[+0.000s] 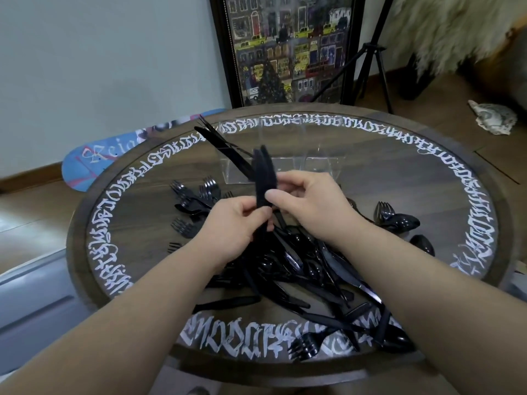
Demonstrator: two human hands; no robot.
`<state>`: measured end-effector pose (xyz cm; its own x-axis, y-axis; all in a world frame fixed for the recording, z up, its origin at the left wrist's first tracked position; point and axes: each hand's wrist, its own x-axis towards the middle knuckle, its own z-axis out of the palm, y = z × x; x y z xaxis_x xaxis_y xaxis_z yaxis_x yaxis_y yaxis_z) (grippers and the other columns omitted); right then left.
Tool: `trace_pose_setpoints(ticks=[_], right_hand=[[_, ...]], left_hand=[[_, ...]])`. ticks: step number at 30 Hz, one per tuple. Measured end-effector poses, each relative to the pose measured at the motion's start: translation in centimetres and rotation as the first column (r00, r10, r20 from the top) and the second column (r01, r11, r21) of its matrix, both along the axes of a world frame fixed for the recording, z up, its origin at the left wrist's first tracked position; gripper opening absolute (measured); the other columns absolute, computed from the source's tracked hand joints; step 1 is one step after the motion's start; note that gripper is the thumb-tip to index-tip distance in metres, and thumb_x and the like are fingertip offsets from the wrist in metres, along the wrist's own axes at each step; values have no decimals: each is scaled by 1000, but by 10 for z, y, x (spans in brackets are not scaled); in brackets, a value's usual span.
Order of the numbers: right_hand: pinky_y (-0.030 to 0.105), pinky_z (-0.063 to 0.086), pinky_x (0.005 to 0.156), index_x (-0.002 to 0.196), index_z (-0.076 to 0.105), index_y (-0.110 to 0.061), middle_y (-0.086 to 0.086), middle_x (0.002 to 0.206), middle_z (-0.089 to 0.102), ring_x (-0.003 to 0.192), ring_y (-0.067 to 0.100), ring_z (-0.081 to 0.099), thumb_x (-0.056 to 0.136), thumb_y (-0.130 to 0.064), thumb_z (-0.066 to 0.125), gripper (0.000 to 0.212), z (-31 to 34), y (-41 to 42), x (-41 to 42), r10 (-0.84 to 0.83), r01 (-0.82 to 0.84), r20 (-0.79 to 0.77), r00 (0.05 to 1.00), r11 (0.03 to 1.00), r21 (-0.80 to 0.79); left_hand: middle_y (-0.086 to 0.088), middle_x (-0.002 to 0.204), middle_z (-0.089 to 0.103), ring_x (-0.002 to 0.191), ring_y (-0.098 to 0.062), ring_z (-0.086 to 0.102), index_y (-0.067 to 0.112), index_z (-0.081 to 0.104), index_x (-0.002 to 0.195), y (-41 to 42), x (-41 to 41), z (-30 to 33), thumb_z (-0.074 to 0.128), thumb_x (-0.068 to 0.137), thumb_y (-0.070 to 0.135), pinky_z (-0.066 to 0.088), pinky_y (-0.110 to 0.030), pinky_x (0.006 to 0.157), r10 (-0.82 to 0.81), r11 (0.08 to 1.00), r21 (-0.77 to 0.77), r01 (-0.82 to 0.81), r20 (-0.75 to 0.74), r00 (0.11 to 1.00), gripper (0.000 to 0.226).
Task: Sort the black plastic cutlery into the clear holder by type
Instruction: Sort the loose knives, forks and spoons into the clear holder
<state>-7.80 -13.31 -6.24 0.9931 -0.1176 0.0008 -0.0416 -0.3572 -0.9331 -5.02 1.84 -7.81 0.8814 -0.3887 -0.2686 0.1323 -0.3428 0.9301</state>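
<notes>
round table (pixel 427 155) — both hands, left hand (pixel 236 223) and right hand (pixel 310 201), around a knife bundle (pixel 263 178) above the cutlery pile (pixel 299 260)

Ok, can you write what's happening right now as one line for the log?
left hand: holds knife bundle | right hand: pinches same bundle | clear holder: knives in left compartment | pile: unsorted on table

holder (pixel 281 163) behind cutlery pile (pixel 299 266) | knives (pixel 219 141) seemingly in holder
</notes>
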Motion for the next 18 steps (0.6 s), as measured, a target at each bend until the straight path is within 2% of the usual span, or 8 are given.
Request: trace_pose_setpoints(ticks=[2, 4, 5, 6, 8, 11, 14, 18], right_hand=[[31, 56, 61, 89, 71, -10, 8, 73, 69, 56, 13, 61, 85, -10, 67, 6, 13, 7, 4, -10, 8, 33, 999, 999, 44], [37, 56, 63, 84, 70, -6, 12, 70, 68, 55, 13, 59, 85, -9, 67, 4, 28, 9, 11, -35, 35, 71, 997, 999, 9], [38, 56, 66, 83, 69, -7, 13, 71, 68, 56, 13, 60, 85, -9, 67, 4, 36, 8, 15, -56, 57, 108, 993, 998, -8], [39, 56, 68, 82, 68, -9, 12, 73, 69, 57, 12, 60, 85, -9, 66, 4, 46, 6, 19, -91, 93, 161, 983, 996, -5], [41, 56, 70, 80, 67, -14, 7, 73, 68, 62, 15, 62, 86, -11, 66, 7, 64, 2, 28, -191, 189, 292, 937, 981, 37], [46, 55, 73, 78, 66, -22, -5, 72, 66, 72, 23, 65, 85, -17, 67, 9, 81, 0, 47, -305, 316, 445, 842, 947, 52], [39, 54, 78, 86, 69, -21, -13, 74, 63, 75, 14, 62, 86, -20, 67, 3, 82, 7, 68, -262, 317, 442, 858, 947, -56], [29, 49, 76, 93, 72, -19, -10, 79, 63, 76, 10, 57, 88, -22, 64, 10, 64, 20, 87, -129, 235, 346, 929, 929, -285]], left_hand=[[-13, 67, 65, 55, -12, 51, 11, 69, 74, 0, 1, 8, 62, 91, 19, 41, -25, 57, -51, 998, 47, 46, 113, 992, 20], [11, 55, 61, 48, 3, 48, 16, 71, 80, 1, 5, 21, 69, 87, 17, 37, -11, 54, -33, 999, 28, 28, 217, 976, 7], [16, 58, 62, 51, 6, 52, 18, 71, 86, 1, 9, 28, 72, 83, 17, 37, -6, 56, 14, 1000, 19, -20, 278, 960, 3], [16, 65, 64, 57, 9, 55, 20, 71, 90, 4, 15, 33, 74, 81, 17, 39, -4, 59, 100, 994, 1, -107, 341, 935, 10], [13, 74, 64, 61, 11, 55, 21, 66, 87, 10, 29, 41, 75, 81, 19, 40, -3, 62, 302, 951, -64, -304, 421, 855, 10], [13, 78, 58, 65, 6, 52, 19, 59, 91, 18, 50, 47, 72, 82, 25, 38, -2, 61, 468, 869, -74, -489, 439, 767, 18], [14, 88, 55, 76, 0, 53, 21, 52, 101, 20, 68, 46, 74, 79, 32, 38, -6, 61, 501, 847, -49, -529, 404, 765, 33], [9, 116, 54, 100, -10, 58, 23, 43, 128, 18, 80, 39, 80, 70, 43, 47, -29, 88, 440, 875, 26, -483, 373, 817, 71]])
